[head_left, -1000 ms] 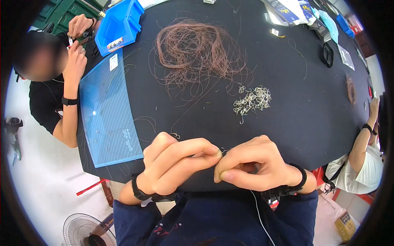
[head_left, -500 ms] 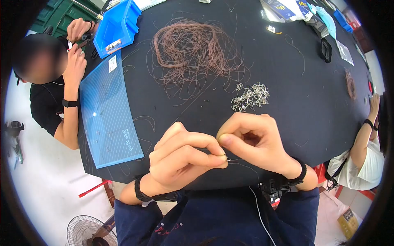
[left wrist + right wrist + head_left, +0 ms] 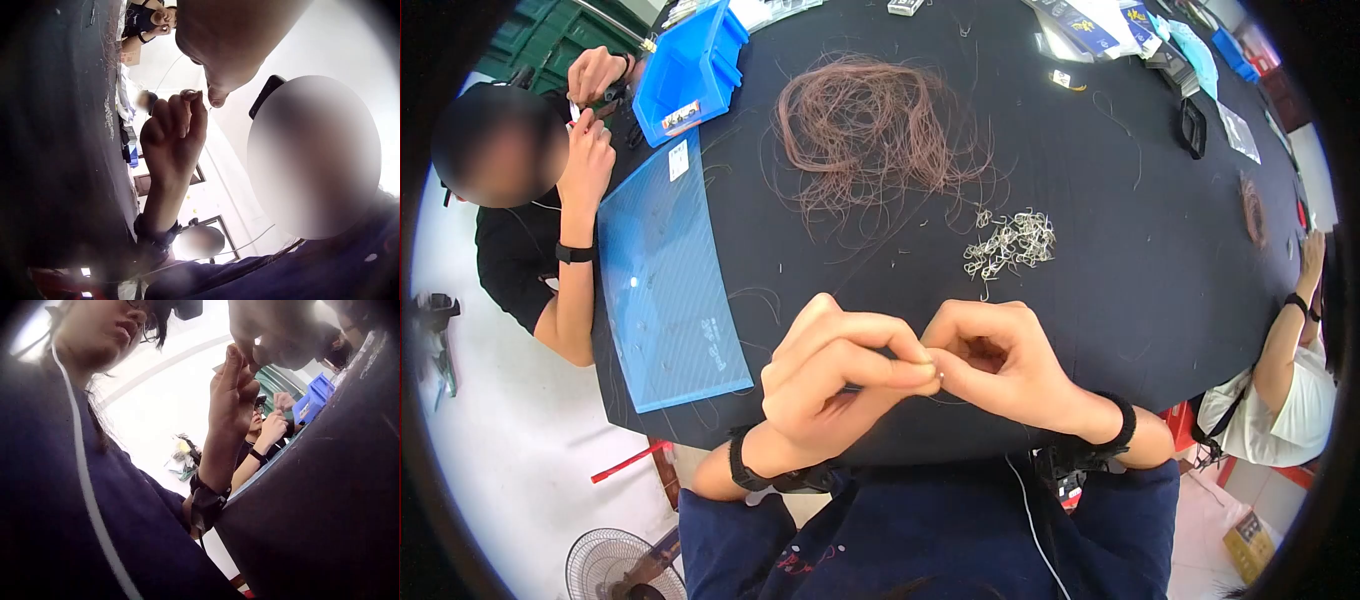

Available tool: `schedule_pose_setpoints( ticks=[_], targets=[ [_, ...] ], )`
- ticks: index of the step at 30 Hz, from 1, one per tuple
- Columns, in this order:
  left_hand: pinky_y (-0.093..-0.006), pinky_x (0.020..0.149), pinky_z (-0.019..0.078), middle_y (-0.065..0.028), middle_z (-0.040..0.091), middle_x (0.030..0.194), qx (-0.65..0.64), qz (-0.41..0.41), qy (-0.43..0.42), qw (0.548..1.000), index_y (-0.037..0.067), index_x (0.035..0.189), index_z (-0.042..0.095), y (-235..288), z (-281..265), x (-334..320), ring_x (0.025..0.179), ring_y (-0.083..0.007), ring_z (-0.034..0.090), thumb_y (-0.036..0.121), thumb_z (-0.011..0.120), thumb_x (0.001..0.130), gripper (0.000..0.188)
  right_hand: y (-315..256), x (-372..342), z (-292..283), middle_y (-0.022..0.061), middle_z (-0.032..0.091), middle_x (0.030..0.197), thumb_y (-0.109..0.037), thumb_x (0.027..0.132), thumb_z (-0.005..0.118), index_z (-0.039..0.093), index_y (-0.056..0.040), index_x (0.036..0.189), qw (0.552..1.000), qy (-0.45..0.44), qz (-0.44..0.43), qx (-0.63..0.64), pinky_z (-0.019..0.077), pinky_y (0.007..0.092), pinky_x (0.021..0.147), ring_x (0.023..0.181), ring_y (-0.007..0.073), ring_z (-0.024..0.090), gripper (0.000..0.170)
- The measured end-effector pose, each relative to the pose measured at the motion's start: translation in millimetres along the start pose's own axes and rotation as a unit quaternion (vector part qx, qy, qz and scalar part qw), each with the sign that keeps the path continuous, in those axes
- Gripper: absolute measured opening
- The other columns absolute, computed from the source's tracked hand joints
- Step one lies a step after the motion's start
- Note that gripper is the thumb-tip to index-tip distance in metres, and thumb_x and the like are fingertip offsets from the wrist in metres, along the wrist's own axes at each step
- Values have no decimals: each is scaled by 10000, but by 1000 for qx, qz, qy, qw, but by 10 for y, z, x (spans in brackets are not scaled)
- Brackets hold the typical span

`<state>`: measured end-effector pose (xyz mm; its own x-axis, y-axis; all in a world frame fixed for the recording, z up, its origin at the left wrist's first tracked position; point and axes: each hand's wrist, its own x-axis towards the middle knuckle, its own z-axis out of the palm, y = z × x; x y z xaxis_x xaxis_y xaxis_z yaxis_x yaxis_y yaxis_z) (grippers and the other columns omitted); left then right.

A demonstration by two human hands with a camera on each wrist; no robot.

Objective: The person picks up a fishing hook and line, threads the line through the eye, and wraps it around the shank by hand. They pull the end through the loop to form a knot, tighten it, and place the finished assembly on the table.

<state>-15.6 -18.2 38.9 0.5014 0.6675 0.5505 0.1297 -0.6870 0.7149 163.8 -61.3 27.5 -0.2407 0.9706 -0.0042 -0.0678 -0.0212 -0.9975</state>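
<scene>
Two bare hands meet fingertip to fingertip in the head view, on the near side of the pile of fish hooks (image 3: 1022, 238), which lies on the black tabletop (image 3: 1115, 290). The left hand (image 3: 815, 360) pinches with thumb and forefinger, their tips pressed together with no gap; the right hand (image 3: 1025, 370) closes its thumb and forefinger against the same spot, its other fingers curled behind. A small bright piece (image 3: 941, 376) peeks out where the tips touch, too tiny to identify, and a faint thread (image 3: 948, 402) curves just below it. Beyond the hooks and to their left sprawls a tangle of brown line (image 3: 920, 165); farther left of them lie a blue striped file bag (image 3: 670, 290) and, above that, a blue parts bin (image 3: 685, 75). Well to the right of the hooks sits a smaller coil of brown line (image 3: 1253, 212). The left wrist view catches the pinch from the side: the right hand's thumb and forefinger come together at the tips, beside the left hand's, and past the hooks a person in a dark top (image 3: 147, 22) appears who is seen only here. From the right wrist, the left hand stands upright with its thumb laid along the forefinger, above a strapped wrist device (image 3: 209, 497); whatever sits inside the grip is hidden there.
</scene>
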Motion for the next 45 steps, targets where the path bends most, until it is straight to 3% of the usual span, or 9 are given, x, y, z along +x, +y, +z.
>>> schedule_pose_setpoints(
  ticks=[2, 5, 9, 14, 18, 24, 32, 35, 45],
  targets=[
    [-207, 530, 297, -46, 667, 833, -24, -2, 24, 999, 67, 817, 649, -92, 50, -5, 550, -61, 432, 25, 765, 697, 172, 113, 9, 14, 5, 585, 753, -91, 852, 621, 595, -5, 779, 1000, 23, -21, 5, 281, 197, 466, 565, -3, 392, 116],
    [-170, 554, 317, -81, 647, 883, -159, -165, 60, 972, 26, 830, 605, -99, 80, -65, 557, -24, 416, -13, 700, 770, 119, 213, 5, 55, 24, 591, 872, -87, 857, 612, 589, 3, 795, 999, 23, 3, 37, 308, 188, 494, 601, 10, 410, 111],
    [-144, 586, 358, -80, 582, 971, -271, -211, 106, 933, 1, 918, 546, -151, 15, -5, 652, -14, 443, 43, 571, 900, 52, 221, 18, 83, 37, 606, 833, -94, 901, 547, 566, -6, 892, 991, 6, 78, 111, 346, 191, 508, 575, 25, 432, 91],
    [-283, 817, 433, -71, 507, 1013, -231, -196, 151, 941, 41, 959, 521, -288, -63, 52, 877, -95, 483, 192, 499, 965, 153, 166, -11, 13, 39, 605, 733, -113, 942, 482, 524, -26, 990, 985, -74, 118, 103, 376, 225, 517, 557, 39, 446, 108],
    [-308, 875, 442, -67, 502, 1029, -241, -211, 167, 932, 42, 973, 524, -307, -111, 78, 959, -117, 503, 188, 505, 961, 148, 113, -33, 25, 41, 582, 677, -97, 932, 497, 536, -32, 1059, 999, -37, 11, -28, 361, 252, 497, 518, 44, 433, 148],
    [-283, 783, 434, -52, 487, 1004, -228, -215, 126, 941, 54, 958, 517, -246, -131, 91, 873, -100, 467, 198, 529, 948, 146, 82, -17, -2, 35, 583, 690, -53, 901, 523, 610, -54, 1074, 997, -10, -22, -79, 336, 253, 466, 481, 46, 416, 193],
    [-264, 704, 420, -74, 526, 1002, -402, -244, 96, 877, 44, 909, 538, -212, -80, 84, 794, -90, 472, 155, 554, 926, 113, 160, 21, -3, 32, 585, 651, -4, 866, 545, 649, -63, 995, 991, -46, 33, -124, 354, 252, 462, 491, 66, 436, 176],
    [-258, 697, 419, -80, 527, 1001, -366, -235, 99, 895, 36, 917, 538, -226, -65, 79, 786, -88, 470, 154, 554, 925, 120, 296, -16, 85, 45, 596, 657, -9, 829, 586, 645, -84, 1007, 940, 9, -161, -301, 421, 285, 471, 496, 143, 506, 202],
    [-234, 652, 398, -77, 491, 991, -208, -168, 91, 959, 38, 920, 498, -219, -44, 66, 774, -83, 433, 156, 533, 929, 123, 211, -76, 154, 11, 449, 652, -94, 703, 611, 616, -90, 1034, 846, 0, -253, -470, 419, 267, 520, 603, 148, 484, 331]
  ],
)
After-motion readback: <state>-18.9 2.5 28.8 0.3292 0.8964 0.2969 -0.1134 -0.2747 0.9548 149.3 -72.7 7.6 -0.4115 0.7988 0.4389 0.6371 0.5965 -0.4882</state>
